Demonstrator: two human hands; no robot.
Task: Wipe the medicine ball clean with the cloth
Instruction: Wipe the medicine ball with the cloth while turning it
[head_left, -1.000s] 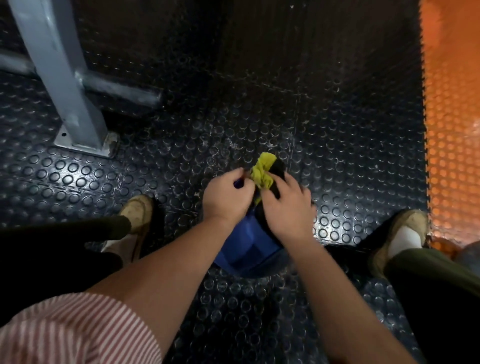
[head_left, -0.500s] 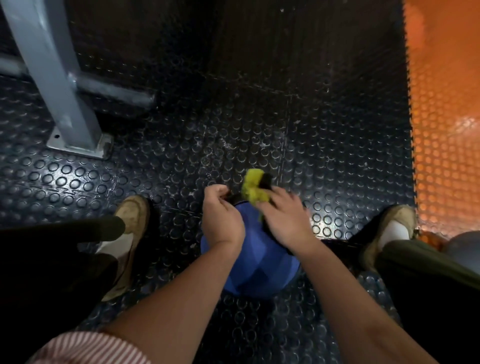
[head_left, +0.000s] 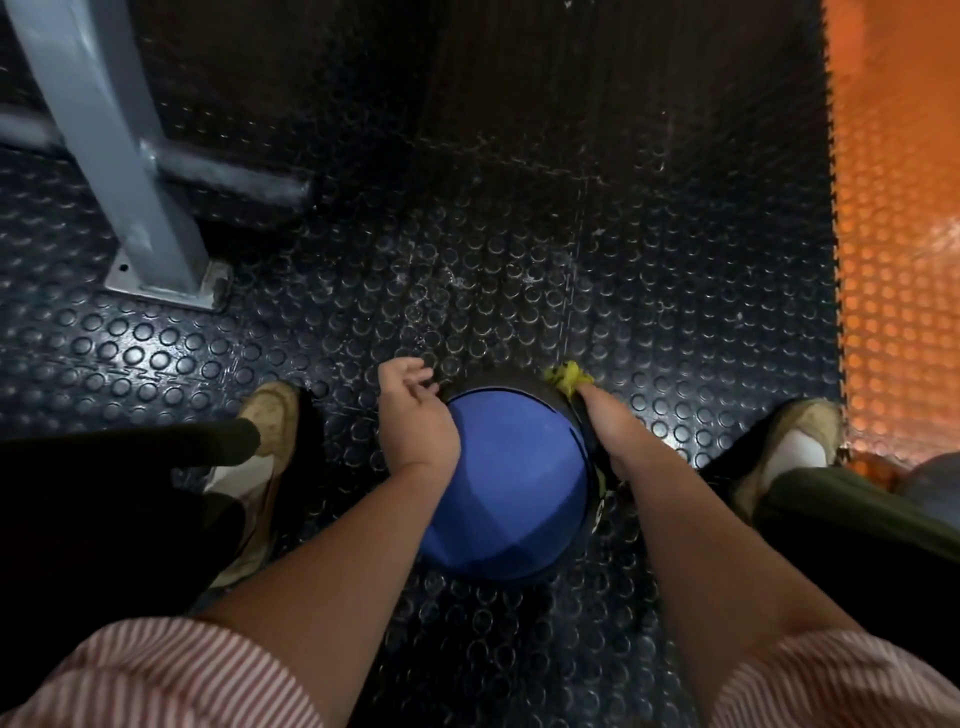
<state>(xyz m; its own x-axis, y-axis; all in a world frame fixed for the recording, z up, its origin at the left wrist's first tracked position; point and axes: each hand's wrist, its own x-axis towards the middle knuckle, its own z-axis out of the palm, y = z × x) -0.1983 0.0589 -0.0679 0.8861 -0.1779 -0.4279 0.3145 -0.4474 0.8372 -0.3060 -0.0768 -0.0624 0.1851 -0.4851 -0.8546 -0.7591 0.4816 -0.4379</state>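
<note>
The blue and black ball (head_left: 498, 467) sits on the black studded floor (head_left: 519, 249) between the person's two shoes (head_left: 272, 415). The right hand (head_left: 610, 431) grips a yellow cloth (head_left: 565, 375) and presses it to the ball's right side. The left hand (head_left: 413, 421) rests against the ball's left side, fingers loosely curled and holding nothing. A grey metal post (head_left: 119, 171) stands far left, and orange flooring (head_left: 893, 260) lies at right.
</note>
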